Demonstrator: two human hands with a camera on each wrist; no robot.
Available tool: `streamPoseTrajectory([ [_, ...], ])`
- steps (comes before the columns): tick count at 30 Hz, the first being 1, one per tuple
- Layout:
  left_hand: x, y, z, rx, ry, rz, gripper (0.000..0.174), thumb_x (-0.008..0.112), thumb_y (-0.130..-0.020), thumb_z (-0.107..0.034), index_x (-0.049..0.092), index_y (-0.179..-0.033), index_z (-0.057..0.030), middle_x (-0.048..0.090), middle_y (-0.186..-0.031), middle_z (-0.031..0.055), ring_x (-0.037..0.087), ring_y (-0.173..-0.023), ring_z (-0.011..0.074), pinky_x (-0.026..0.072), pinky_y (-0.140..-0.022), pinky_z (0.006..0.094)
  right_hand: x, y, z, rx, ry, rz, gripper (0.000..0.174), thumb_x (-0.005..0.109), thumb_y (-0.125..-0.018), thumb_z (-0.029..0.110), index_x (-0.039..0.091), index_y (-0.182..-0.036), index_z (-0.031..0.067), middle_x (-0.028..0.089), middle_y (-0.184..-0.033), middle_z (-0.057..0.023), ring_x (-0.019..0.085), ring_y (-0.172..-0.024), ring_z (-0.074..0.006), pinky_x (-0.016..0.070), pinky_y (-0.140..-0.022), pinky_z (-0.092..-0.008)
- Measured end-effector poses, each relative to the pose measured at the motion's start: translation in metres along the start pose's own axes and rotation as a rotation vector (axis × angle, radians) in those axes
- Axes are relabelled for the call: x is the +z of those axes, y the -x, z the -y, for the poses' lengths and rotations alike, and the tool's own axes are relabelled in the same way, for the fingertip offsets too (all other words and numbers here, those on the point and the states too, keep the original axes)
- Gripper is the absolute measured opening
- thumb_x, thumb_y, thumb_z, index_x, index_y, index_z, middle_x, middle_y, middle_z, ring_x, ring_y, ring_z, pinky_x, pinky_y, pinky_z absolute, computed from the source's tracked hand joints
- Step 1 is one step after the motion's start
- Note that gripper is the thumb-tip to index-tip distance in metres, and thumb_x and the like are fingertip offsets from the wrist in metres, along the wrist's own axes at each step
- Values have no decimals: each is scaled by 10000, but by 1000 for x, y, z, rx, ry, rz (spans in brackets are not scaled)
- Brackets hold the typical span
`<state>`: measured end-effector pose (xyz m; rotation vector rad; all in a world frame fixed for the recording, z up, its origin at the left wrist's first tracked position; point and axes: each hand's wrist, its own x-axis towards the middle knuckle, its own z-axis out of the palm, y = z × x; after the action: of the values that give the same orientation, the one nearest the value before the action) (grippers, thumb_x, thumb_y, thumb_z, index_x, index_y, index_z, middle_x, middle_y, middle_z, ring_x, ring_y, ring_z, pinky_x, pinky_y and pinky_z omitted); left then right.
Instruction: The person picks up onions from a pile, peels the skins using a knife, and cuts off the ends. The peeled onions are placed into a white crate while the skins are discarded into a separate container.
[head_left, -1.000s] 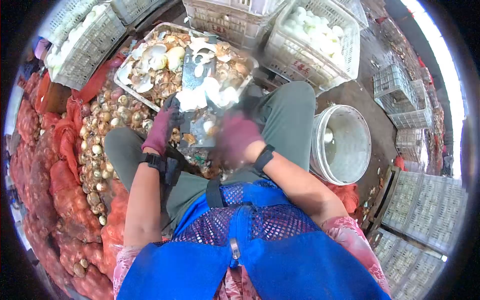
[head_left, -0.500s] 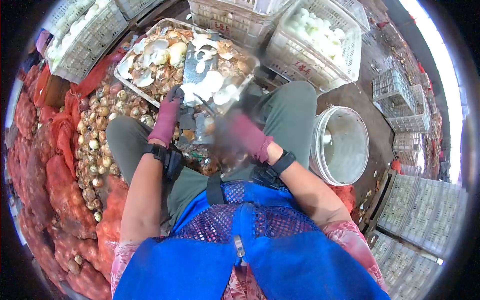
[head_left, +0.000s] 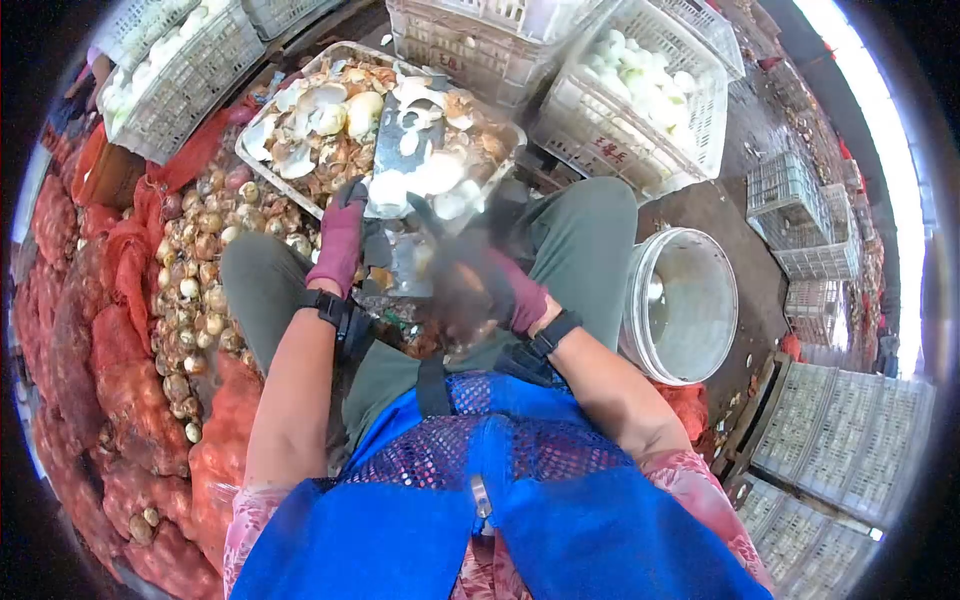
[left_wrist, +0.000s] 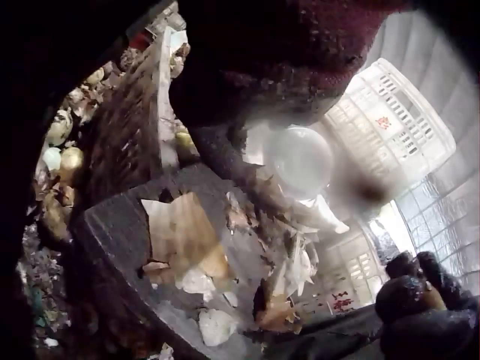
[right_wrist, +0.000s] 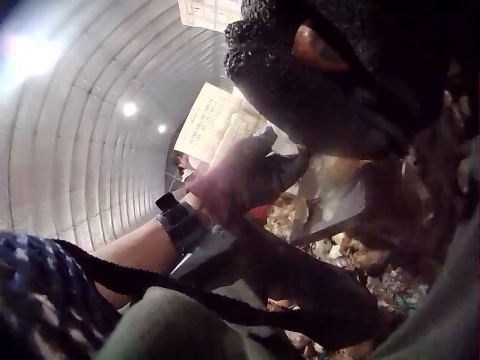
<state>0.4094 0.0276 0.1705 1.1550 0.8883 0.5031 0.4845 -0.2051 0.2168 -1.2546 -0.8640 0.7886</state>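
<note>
My gloved left hand [head_left: 343, 235] is at the left edge of a grey board [head_left: 403, 150] laid across a tray [head_left: 280, 188] of onion skins. Its fingers curl along a pale peeled onion [left_wrist: 300, 161], with loose skin just below. The head view shows my right hand [head_left: 490, 285] blurred, close to the board's near end, with a dark knife blade [head_left: 425, 215] sticking out towards the left hand. In the right wrist view the black-coated fingers [right_wrist: 300, 90] are curled; the palm side is hidden. Brown skin [left_wrist: 184, 232] lies on the board, other white onions [head_left: 458, 200] beside it.
Loose unpeeled onions [head_left: 205, 270] and red mesh sacks [head_left: 140, 400] crowd the left side. A white bucket [head_left: 648, 345] stands by the right knee. Crates of peeled onions [head_left: 620, 150] rise behind the tray, and more crates [head_left: 825, 430] line the right.
My right hand has turned, and the blade now points up and left. The left hand has stayed at the board edge beside the onion. The head view has shifted slightly.
</note>
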Motion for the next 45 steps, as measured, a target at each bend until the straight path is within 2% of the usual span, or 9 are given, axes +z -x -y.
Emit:
streamPoseTrajectory([
  [4,-15,-23,26,87,-347,-52,429,550,-839,-102,542,-1262,-32,639,-1081,116,616,-900,182,491,-789,299,-10,-4,55,620,-566,23,372,510,-941,361,622,-1090,39,642,-744,19,582,-563,-121,447,-467,-227],
  [6,-9,-12,13,176,-398,-37,435,555,-828,-90,537,-1259,-31,640,-1058,116,634,-872,191,502,-762,306,-16,0,89,-608,892,-194,349,521,-933,321,602,-1120,37,670,-916,-54,636,-745,-206,514,-622,-318],
  [9,1,-3,5,-1,-144,-72,436,559,-831,-87,528,-1265,-47,645,-964,132,639,-743,159,520,-592,291,-53,-10,128,283,547,-563,314,547,-898,173,573,-1183,43,491,-1283,-200,574,-1024,-312,490,-801,-411],
  [11,0,-1,3,89,-290,-46,441,560,-834,-95,524,-1271,-55,643,-956,135,636,-737,164,520,-601,300,-107,-13,117,-303,1222,-737,329,570,-906,239,552,-1172,47,586,-1061,-237,615,-872,-347,485,-726,-436],
  [18,2,5,-13,24,-390,-53,475,583,-804,-80,510,-1270,-26,626,-1018,110,590,-857,185,487,-722,320,-261,-26,94,562,1700,-582,416,451,-920,393,585,-1033,16,638,-854,-248,637,-783,-387,481,-711,-467],
  [23,-3,-11,7,-117,-31,-84,475,550,-799,-32,483,-1269,-7,603,-1016,136,607,-771,209,530,-612,321,-185,32,138,875,1093,-800,417,508,-900,385,595,-993,-13,640,-956,-253,626,-909,-398,486,-761,-465],
  [29,7,-3,-12,-11,369,41,340,541,-807,-43,560,-1144,-4,604,-917,80,595,-762,204,540,-679,347,-177,48,108,316,944,-953,447,541,-919,368,532,-1178,3,637,-879,-186,611,-779,-292,470,-694,-379],
  [34,18,26,-66,227,476,200,708,583,-885,-129,190,-1472,-86,364,-1407,120,455,-1220,259,409,-1023,367,-131,17,119,211,799,-906,371,547,-926,291,553,-1159,2,643,-987,-157,595,-863,-251,457,-775,-348],
  [45,-96,44,-142,738,24,-293,394,616,-897,-213,548,-1239,-30,597,-1183,78,561,-1070,170,440,-937,280,-63,-16,95,256,838,-513,416,621,-863,140,526,-1227,-38,601,-1162,-174,566,-1038,-236,423,-923,-343],
])
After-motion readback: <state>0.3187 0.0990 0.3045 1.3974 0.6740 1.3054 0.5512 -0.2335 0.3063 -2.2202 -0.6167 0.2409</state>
